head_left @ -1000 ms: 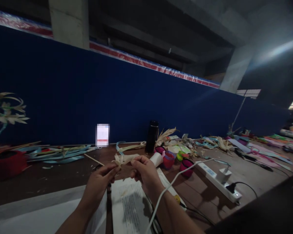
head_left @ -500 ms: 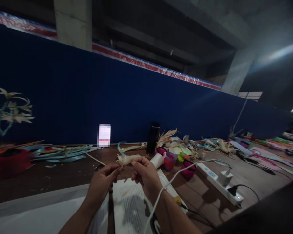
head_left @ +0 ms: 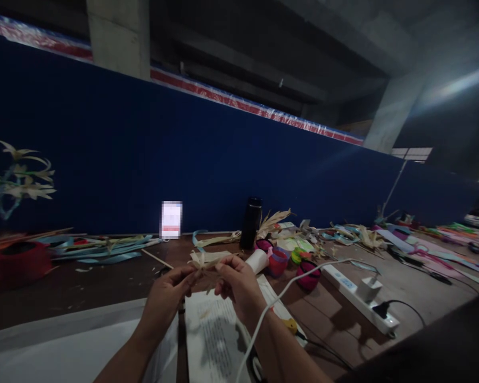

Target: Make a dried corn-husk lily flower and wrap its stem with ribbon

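Between my two hands is a pale, dry husk piece, raised above a printed sheet. The fingertips of my left hand pinch its left side. My right hand has thumb and fingers closed on its right end. Thin pale strips stick up and hang down between the hands; their exact shape is blurred. A white cable passes over my right forearm. Just beyond my right hand lies a white roll.
A black bottle and lit screen stand by the blue partition. Pink cups, husks and ribbons lie along the back. A power strip is at right, a red roll at left, white sheets front left.
The husk piece has turned slightly between my fingers, with narrow strips now upright near my left fingertips. Both hands stay almost in the same place.
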`<control>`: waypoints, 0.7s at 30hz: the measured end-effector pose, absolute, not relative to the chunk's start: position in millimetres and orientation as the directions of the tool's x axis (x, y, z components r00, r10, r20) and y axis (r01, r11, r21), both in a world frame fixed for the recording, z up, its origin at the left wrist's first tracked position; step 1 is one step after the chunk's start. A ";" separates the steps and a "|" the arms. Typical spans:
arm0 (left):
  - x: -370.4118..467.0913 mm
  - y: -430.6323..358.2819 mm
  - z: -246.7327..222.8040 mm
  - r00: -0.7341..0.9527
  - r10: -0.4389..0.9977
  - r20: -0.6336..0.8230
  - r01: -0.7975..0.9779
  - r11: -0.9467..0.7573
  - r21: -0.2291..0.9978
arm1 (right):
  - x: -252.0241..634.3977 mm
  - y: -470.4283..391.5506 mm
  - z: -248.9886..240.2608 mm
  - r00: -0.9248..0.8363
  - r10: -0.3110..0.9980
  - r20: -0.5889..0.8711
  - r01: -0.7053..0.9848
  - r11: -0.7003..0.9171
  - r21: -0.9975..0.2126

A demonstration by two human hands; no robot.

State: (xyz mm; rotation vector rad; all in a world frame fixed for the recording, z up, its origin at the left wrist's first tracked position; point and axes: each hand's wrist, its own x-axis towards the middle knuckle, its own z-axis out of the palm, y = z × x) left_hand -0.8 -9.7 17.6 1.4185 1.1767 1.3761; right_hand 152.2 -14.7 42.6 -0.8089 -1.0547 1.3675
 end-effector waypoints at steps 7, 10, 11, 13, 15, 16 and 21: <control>-0.3 -9.1 17.0 -0.029 0.978 0.206 0.092 -0.202 0.975 | 150.9 -16.2 43.2 -0.087 0.990 0.109 -0.385 0.067 -0.921; -0.3 -7.9 13.7 -0.055 0.977 0.204 0.064 -0.200 0.978 | 151.0 -14.6 43.0 -0.015 0.996 0.087 -0.383 0.075 -0.921; -0.4 -7.5 12.5 -0.064 0.975 0.212 0.061 -0.208 0.976 | 151.1 -13.7 42.7 0.021 0.997 0.081 -0.380 0.083 -0.921; -0.3 -7.2 11.1 -0.076 0.968 0.238 0.076 -0.233 0.970 | 150.7 -12.0 42.1 0.071 0.995 0.068 -0.378 0.090 -0.922; -0.1 -7.5 11.5 -0.074 0.964 0.257 0.096 -0.250 0.964 | 149.2 -11.3 42.1 0.076 0.995 0.060 -0.380 0.085 -0.921; 0.0 -7.8 12.4 -0.067 0.963 0.259 0.104 -0.252 0.962 | 148.0 -11.3 42.5 0.069 0.996 0.058 -0.382 0.080 -0.921; 0.8 -10.4 19.8 -0.015 0.965 0.263 0.125 -0.259 0.958 | 141.6 -14.2 46.7 0.018 0.999 0.045 -0.399 0.049 -0.916</control>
